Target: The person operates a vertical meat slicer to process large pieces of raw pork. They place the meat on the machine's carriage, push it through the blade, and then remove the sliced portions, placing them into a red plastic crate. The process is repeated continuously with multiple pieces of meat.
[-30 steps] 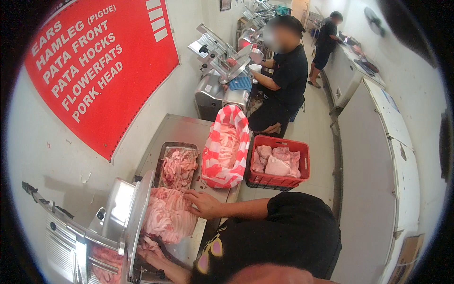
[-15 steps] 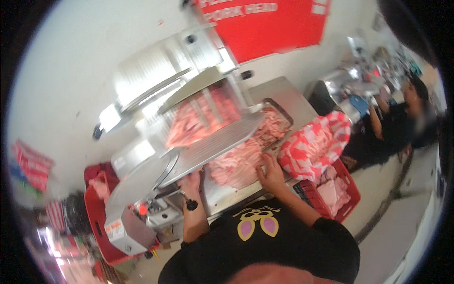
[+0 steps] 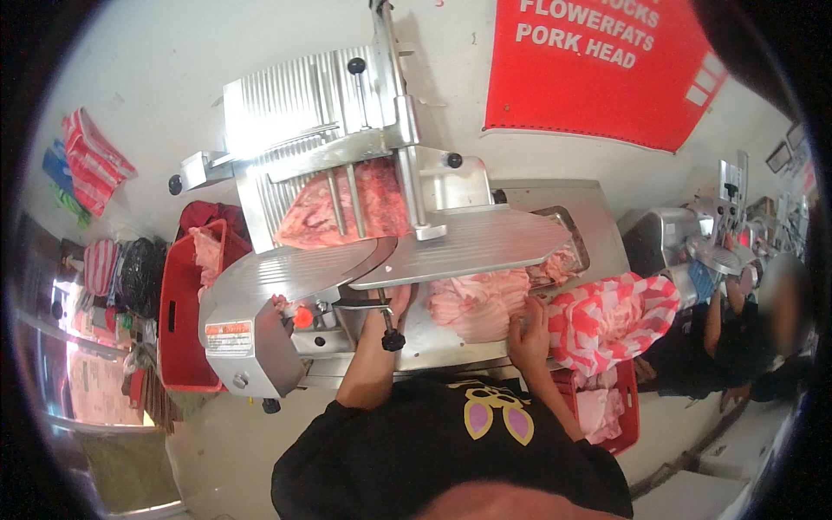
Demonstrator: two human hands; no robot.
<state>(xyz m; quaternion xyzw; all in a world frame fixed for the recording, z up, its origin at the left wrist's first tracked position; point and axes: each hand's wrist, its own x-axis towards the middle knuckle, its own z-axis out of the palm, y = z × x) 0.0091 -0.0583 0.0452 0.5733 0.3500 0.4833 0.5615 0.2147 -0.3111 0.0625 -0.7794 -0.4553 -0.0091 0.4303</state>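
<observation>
A pile of thin pale-pink meat slices (image 3: 477,305) lies on the metal table below a meat slicer's plate (image 3: 485,247). My right hand (image 3: 529,338) rests against the pile's right side, with its fingers curved and touching the slices. My left hand (image 3: 394,305) reaches under the plate on the pile's left; the plate and a black-knobbed lever hide most of its fingers. Above, a large slab of red and white meat (image 3: 347,204) sits in the slicer's carriage, behind metal bars. The round blade cover (image 3: 295,269) is left of the plate.
A metal tray (image 3: 576,251) with meat stands behind the pile. To the right sit a red-and-white bag (image 3: 615,321) of meat and a red crate (image 3: 624,425) below it. Another red crate (image 3: 186,321) is at left. A person in black (image 3: 737,325) works at the far right.
The view has turned and shifted, so the slicer now appears more level. My hands remain on either side of the meat slices, and my left hand is more hidden under the plate.
</observation>
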